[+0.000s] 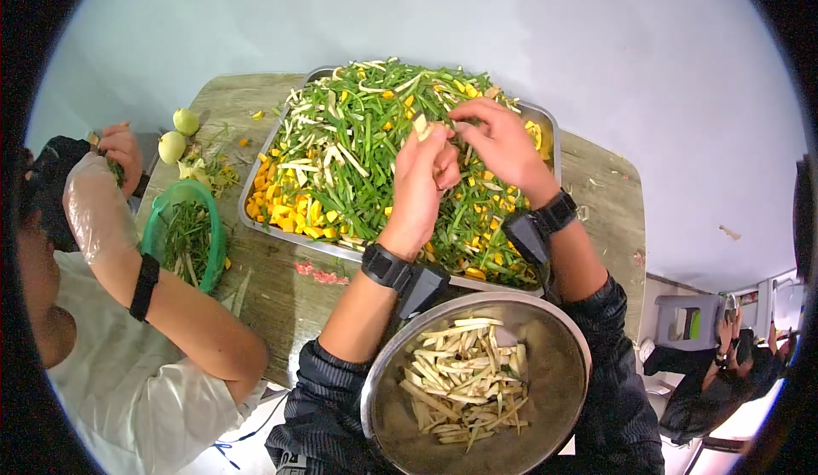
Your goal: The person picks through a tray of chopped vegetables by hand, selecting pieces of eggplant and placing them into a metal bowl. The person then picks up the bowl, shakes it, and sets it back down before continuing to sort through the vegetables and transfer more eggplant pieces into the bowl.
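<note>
My left hand (426,172) is closed around a pale cut piece (420,126) that sticks up beside its thumb, above the heaped tray. Just to its right, my right hand (498,138) has its fingers bent together near the left one; what they hold, if anything, is too small to tell. Under both hands a metal tray (341,252) bears chopped greens (366,134), pale strips and orange-yellow cubes (294,211). Closer to me, between my forearms, a steel bowl (554,390) contains pale cut strips (464,373).
At left, a person (153,347) with a plastic-gloved hand works beside a green basket (153,236) of greens. Two pale round vegetables (172,146) and peelings lie on the wooden table (609,211). Other people (724,390) and a grey bin (682,322) are at far right.
</note>
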A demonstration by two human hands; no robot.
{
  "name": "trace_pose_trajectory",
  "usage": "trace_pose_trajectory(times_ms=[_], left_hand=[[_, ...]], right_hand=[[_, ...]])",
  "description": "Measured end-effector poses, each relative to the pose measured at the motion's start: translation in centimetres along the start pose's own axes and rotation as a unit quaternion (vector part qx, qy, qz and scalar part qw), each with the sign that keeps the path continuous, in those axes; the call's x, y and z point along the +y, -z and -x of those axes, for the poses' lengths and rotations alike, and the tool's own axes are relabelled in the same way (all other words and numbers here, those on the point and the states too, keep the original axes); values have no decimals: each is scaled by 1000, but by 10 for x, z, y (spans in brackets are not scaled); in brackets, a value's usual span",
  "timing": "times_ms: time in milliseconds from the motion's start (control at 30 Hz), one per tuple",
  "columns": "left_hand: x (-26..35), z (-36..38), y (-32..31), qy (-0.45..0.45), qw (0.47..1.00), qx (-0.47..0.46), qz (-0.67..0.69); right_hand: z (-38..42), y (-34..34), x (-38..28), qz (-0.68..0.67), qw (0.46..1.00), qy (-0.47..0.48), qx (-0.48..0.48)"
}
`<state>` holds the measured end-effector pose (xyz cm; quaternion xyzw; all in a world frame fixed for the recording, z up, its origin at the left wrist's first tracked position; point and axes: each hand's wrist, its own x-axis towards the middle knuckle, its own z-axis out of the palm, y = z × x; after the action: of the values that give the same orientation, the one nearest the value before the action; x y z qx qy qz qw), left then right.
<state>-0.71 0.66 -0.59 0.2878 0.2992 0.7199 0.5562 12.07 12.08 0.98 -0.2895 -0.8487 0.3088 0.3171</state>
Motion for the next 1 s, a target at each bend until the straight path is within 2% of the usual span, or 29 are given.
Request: trace_pose_trajectory(times_ms=[33,100,133,167,267,400,467,567,733,800,933,1000], left_hand=[[1,0,-1,-26,999,0,-33],[2,0,-2,-22,999,11,-39],[1,0,0,-22,999,9,-41],[1,1,1,-20,999,7,-42],[0,-1,1,-15,999,20,-36],[0,0,-2,-8,998,54,-32],[-3,-3,2,-17,997,61,-50],[-3,-2,-1,-25,994,73,-75],[0,0,-1,0,997,53,-50],[0,0,0,3,997,55,-49],[-1,0,1,5,997,58,-52],[0,1,1,6,997,58,-48]], right_hand=[[-1,-3,1,0,1000,-1,0],[-6,-12,1,172,983,57,36],[-5,-15,-3,172,984,13,41],[-5,-15,-5,170,985,14,39],[-3,-12,-7,96,994,-41,36],[0,-3,4,9,999,-17,46],[6,5,0,-103,990,-81,50],[12,18,-14,-114,983,-123,79],[14,19,9,-69,983,-121,118],[12,9,14,-59,987,-66,135],[11,9,5,-32,988,-109,103],[10,12,2,-72,984,-88,139]])
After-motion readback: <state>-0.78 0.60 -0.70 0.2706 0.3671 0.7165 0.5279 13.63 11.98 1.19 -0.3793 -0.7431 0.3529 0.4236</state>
